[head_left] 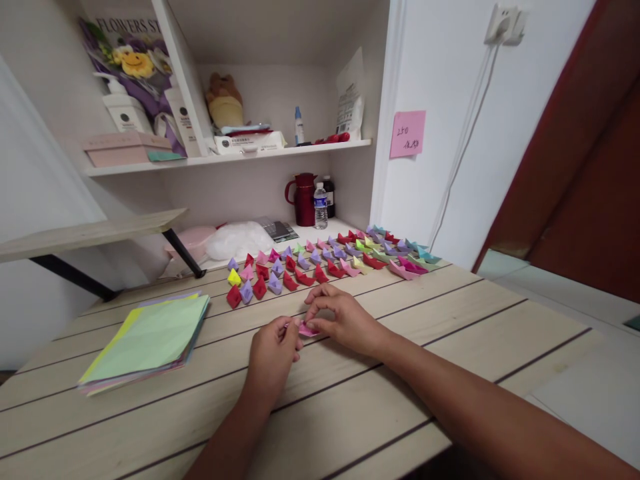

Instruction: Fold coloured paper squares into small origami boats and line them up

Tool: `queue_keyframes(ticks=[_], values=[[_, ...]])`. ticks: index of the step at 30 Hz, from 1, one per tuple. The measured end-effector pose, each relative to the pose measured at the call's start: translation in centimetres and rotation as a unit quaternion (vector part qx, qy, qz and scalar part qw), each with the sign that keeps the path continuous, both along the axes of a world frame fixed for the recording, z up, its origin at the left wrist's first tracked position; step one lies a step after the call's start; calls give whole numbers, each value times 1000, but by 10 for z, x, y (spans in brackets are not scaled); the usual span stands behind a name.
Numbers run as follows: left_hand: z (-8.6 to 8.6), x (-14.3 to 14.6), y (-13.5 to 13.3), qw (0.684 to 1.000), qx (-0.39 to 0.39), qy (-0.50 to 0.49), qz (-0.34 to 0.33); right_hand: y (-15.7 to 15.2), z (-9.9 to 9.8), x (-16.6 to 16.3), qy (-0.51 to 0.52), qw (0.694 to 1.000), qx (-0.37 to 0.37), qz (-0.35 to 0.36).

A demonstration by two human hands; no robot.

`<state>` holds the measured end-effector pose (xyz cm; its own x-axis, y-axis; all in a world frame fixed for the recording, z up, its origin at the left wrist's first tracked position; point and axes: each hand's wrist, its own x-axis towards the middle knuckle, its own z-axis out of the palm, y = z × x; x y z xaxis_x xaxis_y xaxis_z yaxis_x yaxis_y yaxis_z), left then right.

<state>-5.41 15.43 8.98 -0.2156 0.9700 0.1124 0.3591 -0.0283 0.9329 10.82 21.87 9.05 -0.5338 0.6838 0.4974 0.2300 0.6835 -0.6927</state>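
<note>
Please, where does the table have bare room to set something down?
Bare planks lie between the paper stack and the left hand, and between the right forearm and the paper boats. The far side, packed with boats, is crowded.

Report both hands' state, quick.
Left hand: closed, pinching a small folded pink paper piece.
Right hand: curled at that piece; grip cannot be told.

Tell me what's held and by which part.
A folded pink paper piece; the left hand pinches its left end. Whether the right hand grips it is unclear.

Small pink folded paper (309, 330) in the left hand (274, 348)
</note>
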Motion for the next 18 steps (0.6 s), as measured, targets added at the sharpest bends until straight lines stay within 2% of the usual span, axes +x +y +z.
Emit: queue_keyframes(ticks=[11,18], values=[[-2,-2,1,999,-3,45,-12,2,-1,0,-40,999,32,-1],[-3,-3,1,993,-1,116,-11,5,1,3,-80,994,61,-33]])
